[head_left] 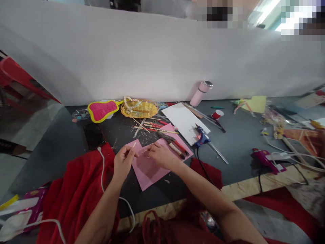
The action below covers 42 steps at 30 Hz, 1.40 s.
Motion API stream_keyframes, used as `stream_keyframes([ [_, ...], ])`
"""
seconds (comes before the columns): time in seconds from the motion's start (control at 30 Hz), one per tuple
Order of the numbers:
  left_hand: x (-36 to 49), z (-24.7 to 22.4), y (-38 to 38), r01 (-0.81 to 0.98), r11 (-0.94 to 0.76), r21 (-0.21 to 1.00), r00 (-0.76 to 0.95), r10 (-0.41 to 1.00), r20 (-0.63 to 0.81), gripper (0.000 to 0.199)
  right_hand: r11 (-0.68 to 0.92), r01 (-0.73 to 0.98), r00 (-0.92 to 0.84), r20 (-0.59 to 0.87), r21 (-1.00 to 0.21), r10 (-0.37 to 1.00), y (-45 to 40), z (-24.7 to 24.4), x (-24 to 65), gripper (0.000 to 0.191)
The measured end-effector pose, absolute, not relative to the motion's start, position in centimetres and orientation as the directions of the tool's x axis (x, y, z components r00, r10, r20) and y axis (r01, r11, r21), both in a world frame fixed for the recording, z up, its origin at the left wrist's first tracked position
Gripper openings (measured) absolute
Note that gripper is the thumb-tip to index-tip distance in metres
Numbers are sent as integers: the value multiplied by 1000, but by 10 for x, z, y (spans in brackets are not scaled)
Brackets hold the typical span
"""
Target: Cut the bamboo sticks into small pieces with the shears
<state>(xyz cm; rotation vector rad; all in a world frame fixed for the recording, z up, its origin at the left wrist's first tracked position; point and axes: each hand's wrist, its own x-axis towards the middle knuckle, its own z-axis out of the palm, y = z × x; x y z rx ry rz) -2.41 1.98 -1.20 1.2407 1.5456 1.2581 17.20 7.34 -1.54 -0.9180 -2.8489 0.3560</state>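
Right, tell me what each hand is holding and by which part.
The left hand pinches a pale stick by its lower part, tip showing above the fingers. Whether the right hand, over the pink paper, holds anything cannot be told.

Hands curled, near each other

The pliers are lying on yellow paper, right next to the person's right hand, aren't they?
Not quite: the pliers lie on pink paper, not yellow. The head view shows it. They are indeed next to the right hand.
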Motion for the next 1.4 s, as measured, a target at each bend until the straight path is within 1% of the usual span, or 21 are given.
stream_keyframes([
  [0.13, -24, -10, 20, 224, 35, 974, -240, 971, 21, 25, 752, 601, -752, 128, -269, 647, 73, -17, 174, 24],
  [0.27, -23, -10, 20, 220, 34, 975, -222, 975, 16, 23, 756, 600, -761, 103, -262, 640, 72, -19, 178, 24],
  [0.4, -22, -10, 19, 227, 38, 973, -235, 972, 17, 23, 728, 628, -731, 113, -274, 673, 71, -17, 176, 23],
  [0.5, -22, -9, 20, 229, 38, 973, -240, 971, 18, 23, 760, 596, -769, 87, -259, 633, 70, -13, 175, 22],
  [0.57, -22, -10, 20, 228, 42, 973, -245, 969, 16, 23, 769, 580, -780, 89, -270, 620, 68, -12, 176, 23],
  [0.67, -23, -11, 20, 213, 44, 976, -241, 970, 9, 24, 743, 600, -745, 132, -297, 654, 66, -13, 181, 25],
  [0.83, -25, -13, 19, 210, 31, 977, -196, 981, 11, 25, 720, 618, -718, 147, -315, 681, 64, -15, 189, 27],
  [0.93, -24, -13, 18, 235, 23, 972, -195, 981, 24, 25, 670, 671, -657, 165, -317, 736, 65, -13, 192, 22],
  [1.03, -23, -13, 19, 236, 29, 971, -199, 980, 19, 25, 641, 700, -635, 134, -314, 760, 65, -13, 192, 19],
  [1.1, -22, -13, 19, 218, 37, 975, -197, 980, 6, 23, 656, 689, -660, 106, -308, 744, 65, -14, 189, 20],
  [1.2, -22, -12, 19, 187, 48, 981, -186, 982, -12, 26, 668, 691, -678, 72, -278, 731, 64, -15, 184, 22],
  [1.27, -22, -11, 19, 212, 46, 976, -172, 985, -9, 26, 664, 706, -676, 48, -245, 736, 65, -13, 180, 21],
  [1.4, -21, -11, 19, 319, 17, 948, -159, 987, 36, 23, 657, 729, -670, -6, -192, 742, 67, -10, 175, 18],
])
